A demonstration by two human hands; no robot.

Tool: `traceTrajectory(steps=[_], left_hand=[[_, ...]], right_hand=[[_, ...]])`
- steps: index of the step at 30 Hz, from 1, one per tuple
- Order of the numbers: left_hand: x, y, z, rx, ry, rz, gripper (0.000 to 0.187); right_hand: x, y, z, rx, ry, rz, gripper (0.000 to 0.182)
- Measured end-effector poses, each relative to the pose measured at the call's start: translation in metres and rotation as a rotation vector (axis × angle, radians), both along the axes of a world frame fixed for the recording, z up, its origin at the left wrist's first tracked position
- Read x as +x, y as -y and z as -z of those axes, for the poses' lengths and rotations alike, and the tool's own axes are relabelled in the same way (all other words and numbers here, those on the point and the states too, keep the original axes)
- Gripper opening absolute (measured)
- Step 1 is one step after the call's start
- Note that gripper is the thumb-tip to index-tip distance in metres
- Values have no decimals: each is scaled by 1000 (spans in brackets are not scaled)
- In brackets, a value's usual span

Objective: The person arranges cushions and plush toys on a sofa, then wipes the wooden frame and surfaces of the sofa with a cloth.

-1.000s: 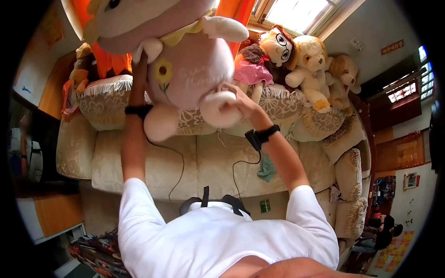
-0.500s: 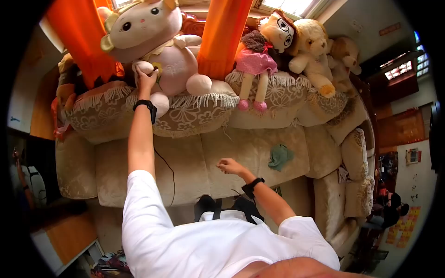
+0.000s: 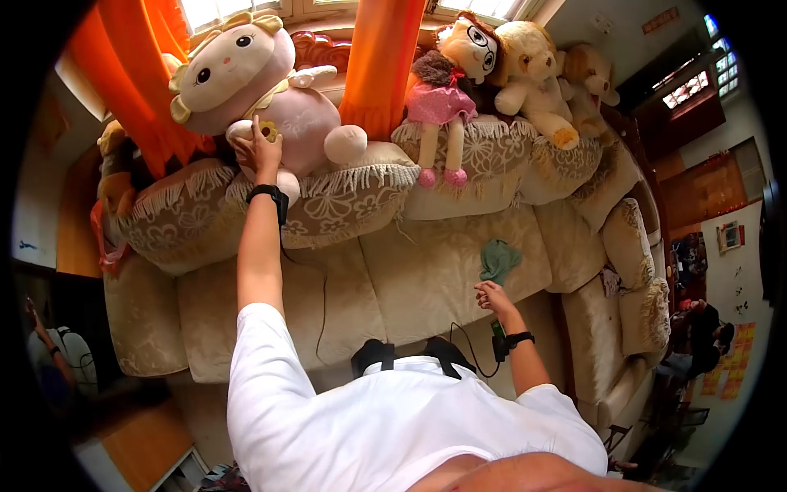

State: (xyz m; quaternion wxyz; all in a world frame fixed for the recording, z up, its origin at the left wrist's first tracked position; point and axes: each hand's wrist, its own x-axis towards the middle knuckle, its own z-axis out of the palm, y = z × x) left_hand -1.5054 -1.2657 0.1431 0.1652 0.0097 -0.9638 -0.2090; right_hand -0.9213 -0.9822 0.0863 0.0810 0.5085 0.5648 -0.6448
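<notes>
A large pale pink plush doll (image 3: 303,115) with a big round head and a yellow flower on its chest leans on the sofa's backrest. My left hand (image 3: 258,154) is closed around its arm at the left side, beside the flower. Lower down, over the seat's front edge, my right hand (image 3: 493,297) hovers with loosely bent fingers and nothing visible in it. Just beyond those fingertips a crumpled green cloth (image 3: 499,261) lies on the beige seat cushion (image 3: 426,271).
A rag doll (image 3: 443,102) in a pink dress, a cream teddy bear (image 3: 537,74) and another plush dog (image 3: 589,78) sit along the backrest. Orange curtains (image 3: 379,74) hang behind. Thin cables run near both wrists. A person (image 3: 697,344) is at the far right.
My right hand has moved right, close to the green cloth. The plush doll tilts slightly further left, with my left hand still at its arm. The view has shifted a little.
</notes>
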Motion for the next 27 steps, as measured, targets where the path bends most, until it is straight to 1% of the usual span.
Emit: traceTrajectory(steps=[1, 2, 4, 5, 8, 9, 10, 11, 12, 13, 15, 16, 17, 19, 20, 21, 22, 23, 24, 25, 26, 27], left_hand=[[2, 0, -11, -18, -48, 65, 89], [-8, -1, -9, -22, -49, 68, 89], [-28, -6, -8, -41, -194, 218, 86], [-33, -12, -5, -52, -185, 218, 86], [-61, -37, -6, 141, 56, 144, 113], [-77, -42, 9, 159, -46, 139, 122], [-85, -52, 14, 183, 16, 80, 123], [-79, -62, 3, 75, 141, 51, 124], [-74, -71, -9, -33, 269, 23, 124], [-73, -80, -18, -32, 274, 21, 124], [-60, -95, -3, -262, 216, 77, 111], [-59, -105, 6, -267, 244, 77, 111], [-57, -113, 21, -280, 175, 130, 103], [-38, -121, 49, -294, 63, 216, 85], [-35, -127, 59, -275, 102, 231, 82], [-41, -129, 79, -278, 44, 289, 82], [-49, -133, 97, -279, -20, 350, 82], [-51, -139, 100, -186, -77, 437, 83], [-58, -143, 100, -179, -80, 423, 83], [-65, -145, 102, -155, -137, 467, 83], [-72, -150, 104, -130, -194, 509, 82], [-71, -155, 95, -117, -129, 463, 82]], right_hand=[[-3, -3, -7, -3, -5, 17, 18], [-7, -9, -7, -7, -6, 20, 18], [-13, -23, -5, 28, -18, -13, 18], [-16, -28, -1, 15, -10, -14, 18], [-47, -57, -3, 30, -69, -14, 17], [-53, -64, -5, 62, -94, -38, 17], [-67, -77, -9, 103, -126, -67, 18], [-78, -94, -8, 105, -125, -71, 18], [-88, -108, -7, 142, -226, -77, 18], [-98, -120, -4, 178, -327, -81, 18], [-120, -156, 4, 346, -360, -165, 20], [-132, -176, 9, 315, -318, -131, 22], [-141, -197, 18, 280, -397, -134, 25], [-181, -216, 5, 336, -198, -38, 27], [-205, -235, 7, 318, -237, -10, 29], [-227, -250, 7, 302, -280, 22, 32], [-253, -262, 1, 347, -267, 35, 35], [-286, -276, -7, 393, -261, 42, 38], [-313, -305, 5, 398, -321, 10, 40], [-346, -312, -5, 429, -298, 24, 37], [-382, -314, -21, 520, -187, 1, 54], [-412, -320, -29, 551, -189, -48, 73]])
